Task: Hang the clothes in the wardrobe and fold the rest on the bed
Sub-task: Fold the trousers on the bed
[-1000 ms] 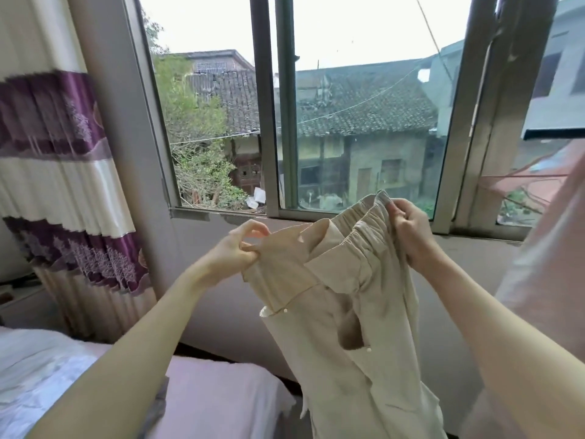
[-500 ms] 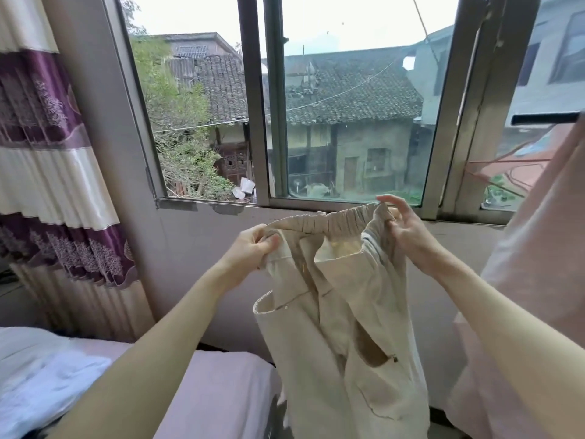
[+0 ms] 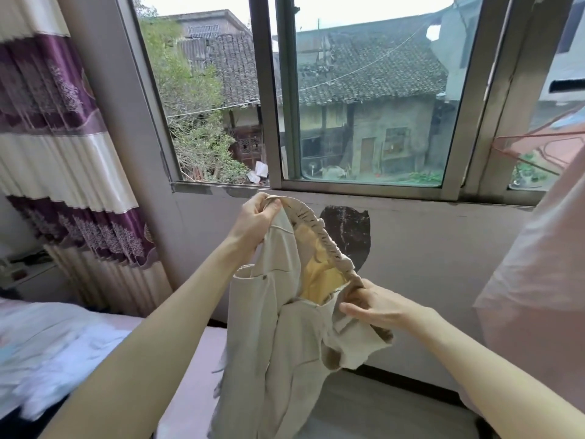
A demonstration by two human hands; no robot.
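I hold a pair of beige trousers (image 3: 278, 353) with an elastic waistband in front of the window. My left hand (image 3: 254, 221) grips one end of the waistband, raised just below the sill. My right hand (image 3: 376, 307) pinches the other end lower down and to the right, so the waistband slants and its yellowish inside shows. The legs hang down towards the bed (image 3: 190, 375). The wardrobe is out of sight.
A pink garment (image 3: 535, 299) hangs at the right edge, with an orange hanger (image 3: 519, 144) by the window frame. A purple and cream curtain (image 3: 53, 153) hangs on the left. White bedding (image 3: 47, 346) lies on the bed at lower left. The window wall is close ahead.
My right hand has dropped lower with its end of the waistband, tilting the trousers. My left hand has stayed up near the sill. The view has tipped slightly downward.
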